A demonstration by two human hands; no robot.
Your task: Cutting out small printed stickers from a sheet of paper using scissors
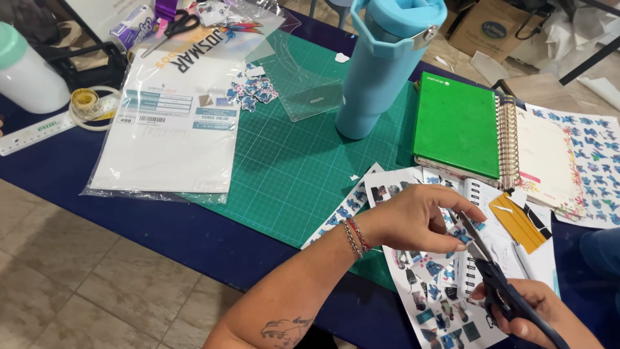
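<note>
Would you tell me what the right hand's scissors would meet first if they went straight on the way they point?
Probably the left hand's fingers, which pinch the sticker sheet just beyond the scissors; depth is unclear.

A tall blue cup [381, 64] stood on a green mat [290, 168]. A green notebook [457, 125] lay just beside the cup. A pack of paper [165, 139] lay partly on the mat, with a ruler [32, 134], tape [90, 103] and a white bottle [26, 71] nearby.

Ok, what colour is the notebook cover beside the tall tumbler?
Bright green; the notebook lies right of the light blue tumbler, clearest in the head view.
</note>
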